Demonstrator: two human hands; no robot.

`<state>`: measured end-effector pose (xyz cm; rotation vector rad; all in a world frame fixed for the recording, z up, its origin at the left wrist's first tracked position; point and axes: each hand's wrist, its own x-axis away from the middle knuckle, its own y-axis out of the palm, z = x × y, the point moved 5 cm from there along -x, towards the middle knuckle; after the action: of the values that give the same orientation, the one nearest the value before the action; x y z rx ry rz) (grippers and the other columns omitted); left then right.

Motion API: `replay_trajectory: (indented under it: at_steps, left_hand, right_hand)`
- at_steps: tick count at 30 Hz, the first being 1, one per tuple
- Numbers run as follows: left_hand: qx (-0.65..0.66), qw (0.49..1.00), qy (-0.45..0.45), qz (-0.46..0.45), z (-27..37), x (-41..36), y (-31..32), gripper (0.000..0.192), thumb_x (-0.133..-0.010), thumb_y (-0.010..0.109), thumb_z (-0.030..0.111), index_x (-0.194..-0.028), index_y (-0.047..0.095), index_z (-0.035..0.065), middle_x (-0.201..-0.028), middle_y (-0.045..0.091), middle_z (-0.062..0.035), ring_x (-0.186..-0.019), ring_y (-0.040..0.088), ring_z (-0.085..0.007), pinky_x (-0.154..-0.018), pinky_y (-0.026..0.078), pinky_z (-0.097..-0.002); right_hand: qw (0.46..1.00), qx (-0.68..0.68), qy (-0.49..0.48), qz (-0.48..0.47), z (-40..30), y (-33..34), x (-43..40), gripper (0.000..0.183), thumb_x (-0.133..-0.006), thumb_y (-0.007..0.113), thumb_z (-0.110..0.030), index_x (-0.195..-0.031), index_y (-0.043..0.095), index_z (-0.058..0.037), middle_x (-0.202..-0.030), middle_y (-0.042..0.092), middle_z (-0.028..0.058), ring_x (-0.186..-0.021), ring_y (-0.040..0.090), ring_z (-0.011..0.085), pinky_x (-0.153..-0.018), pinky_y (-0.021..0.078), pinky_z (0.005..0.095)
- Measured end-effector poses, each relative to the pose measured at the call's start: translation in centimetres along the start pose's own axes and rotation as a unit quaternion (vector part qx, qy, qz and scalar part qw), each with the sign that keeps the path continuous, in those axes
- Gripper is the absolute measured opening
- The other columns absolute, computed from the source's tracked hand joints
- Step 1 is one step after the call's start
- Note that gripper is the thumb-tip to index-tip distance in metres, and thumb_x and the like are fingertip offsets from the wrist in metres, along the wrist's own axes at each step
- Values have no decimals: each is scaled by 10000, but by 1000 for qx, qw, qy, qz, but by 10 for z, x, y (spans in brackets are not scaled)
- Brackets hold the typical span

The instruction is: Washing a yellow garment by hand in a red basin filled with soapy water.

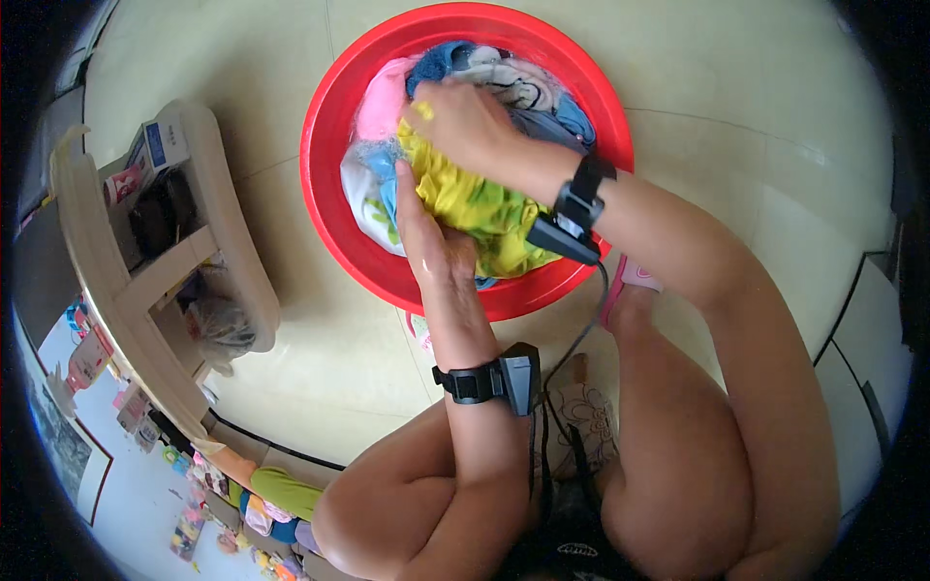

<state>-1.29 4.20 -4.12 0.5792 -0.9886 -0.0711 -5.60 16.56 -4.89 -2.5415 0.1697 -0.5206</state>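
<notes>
A yellow cloth with green patches (pixel 479 200) lies bunched over the laundry in a red plastic basin (pixel 323 174). My right hand (pixel 461 123) is closed in a fist on the cloth's upper left end. Below it, my left hand (pixel 429 232) holds the near left side of the same cloth, its thumb along the edge and its other fingers hidden underneath. Around them are a pink cloth (pixel 383 102), a dark blue cloth (pixel 436 64), a white cloth with dark lines (pixel 516 80) and a white cloth with green print (pixel 367 200). Suds show between the pieces.
The basin stands on pale floor tiles (pixel 726 160), between my bent legs and the far floor. A cream shelf unit (pixel 254 283) holding boxes and bags is at left. Black straps with small devices (pixel 476 383) circle both wrists, and a cable (pixel 592 327) hangs between them.
</notes>
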Motion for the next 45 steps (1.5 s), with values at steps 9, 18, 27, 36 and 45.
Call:
replay_trajectory:
  at_steps: [9,18,27,36,45]
  left_hand:
    - [-29,998,45,-40,1,-15,-34,380,-951,511,171,-1296,435,30,-1253,539,-130,-1172,534,-274,-991,464,-407]
    - [-37,996,63,55,-9,29,-54,478,-992,430,450,-1306,463,91,-1251,549,-96,-1119,560,-240,-925,492,-400]
    - [-40,999,1,-24,3,3,5,415,-977,520,360,-1257,484,55,-1181,597,-109,-1054,609,-253,-873,530,-421]
    - [-103,994,40,10,-13,-11,-20,424,-933,529,140,-1339,429,68,-1234,572,-114,-1134,570,-267,-965,477,-413]
    - [-78,987,137,-21,-18,4,-76,470,-1004,425,410,-1362,452,107,-1278,547,-72,-1187,528,-237,-980,461,-389]
  right_hand:
    - [995,34,-84,-35,34,-4,-12,376,-867,624,-301,-1161,550,-79,-1048,594,216,-1009,583,406,-889,465,481]
    - [985,-85,-146,-26,-76,1,101,269,-876,627,-348,-925,610,-84,-942,586,127,-843,632,344,-720,508,461]
    - [987,17,81,139,29,-19,-8,335,-896,565,-371,-1053,612,-78,-1009,625,256,-951,609,425,-847,478,505]
    - [1000,14,4,-15,47,-4,-26,536,-843,655,-410,-1187,539,-15,-1142,601,268,-1081,585,392,-911,468,458]
    - [986,-99,-129,43,-68,10,100,299,-877,613,-307,-1036,589,-55,-1057,568,242,-968,608,439,-773,525,476]
